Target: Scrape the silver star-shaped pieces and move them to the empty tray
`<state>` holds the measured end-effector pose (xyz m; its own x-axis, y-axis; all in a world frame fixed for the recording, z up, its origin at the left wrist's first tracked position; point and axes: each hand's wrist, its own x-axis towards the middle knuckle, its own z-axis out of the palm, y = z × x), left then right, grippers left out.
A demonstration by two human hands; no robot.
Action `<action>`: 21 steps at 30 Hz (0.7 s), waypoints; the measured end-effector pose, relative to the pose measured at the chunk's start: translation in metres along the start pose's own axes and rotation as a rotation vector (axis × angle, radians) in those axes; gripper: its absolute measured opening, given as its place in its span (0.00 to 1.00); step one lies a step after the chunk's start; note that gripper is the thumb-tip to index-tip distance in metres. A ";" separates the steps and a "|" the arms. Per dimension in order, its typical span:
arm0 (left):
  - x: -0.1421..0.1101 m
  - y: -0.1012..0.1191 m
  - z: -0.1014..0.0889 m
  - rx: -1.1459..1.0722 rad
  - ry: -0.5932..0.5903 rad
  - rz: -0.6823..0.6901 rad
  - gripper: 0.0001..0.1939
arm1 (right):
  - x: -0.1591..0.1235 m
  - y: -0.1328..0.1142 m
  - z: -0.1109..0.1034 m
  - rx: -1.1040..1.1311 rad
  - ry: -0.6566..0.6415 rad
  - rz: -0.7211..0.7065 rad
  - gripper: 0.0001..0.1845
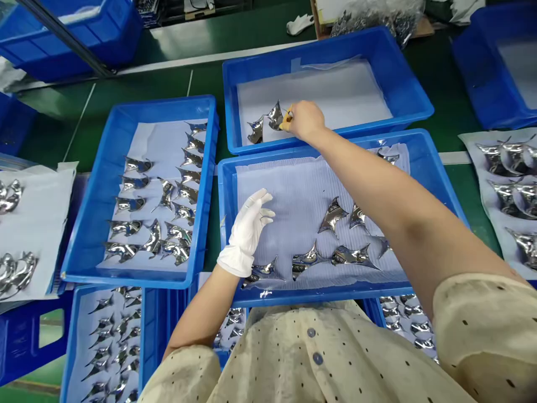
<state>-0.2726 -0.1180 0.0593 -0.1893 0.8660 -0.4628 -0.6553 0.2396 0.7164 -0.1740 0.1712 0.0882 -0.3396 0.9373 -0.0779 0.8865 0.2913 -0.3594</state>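
My right hand (306,118), with yellow covers on its fingertips, reaches into the far blue tray. Its fingers pinch the edge of a shiny, pointed metal part (275,116). Just left of that lies another similar part (255,130) on the white liner. My left hand (250,225) wears a white glove and hovers over the left side of the near blue tray (229,184), fingers stretched out and holding nothing. Several curved chrome-like parts (332,215) lie in this near tray, and my right forearm hides some of its right side.
To the left stands a blue tray (75,254) with rows of the same parts. Lower trays hold more parts (103,336). On the right, a white sheet (482,146) bears several parts beside another blue bin (474,84). A white glove (300,24) lies at the back.
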 end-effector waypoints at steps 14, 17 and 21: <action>0.001 0.000 -0.005 0.087 -0.005 0.030 0.28 | -0.023 0.081 -0.044 -0.029 0.214 -0.051 0.24; -0.001 0.001 -0.001 0.104 -0.038 0.057 0.27 | -0.074 0.158 -0.057 -0.048 0.197 0.052 0.27; -0.003 -0.001 0.005 0.138 -0.053 0.059 0.27 | -0.128 0.235 -0.045 -0.004 0.242 0.093 0.37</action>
<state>-0.2672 -0.1189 0.0626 -0.1831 0.9017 -0.3917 -0.5363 0.2423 0.8085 0.0920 0.1281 0.0560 -0.1719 0.9785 0.1143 0.9119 0.2020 -0.3573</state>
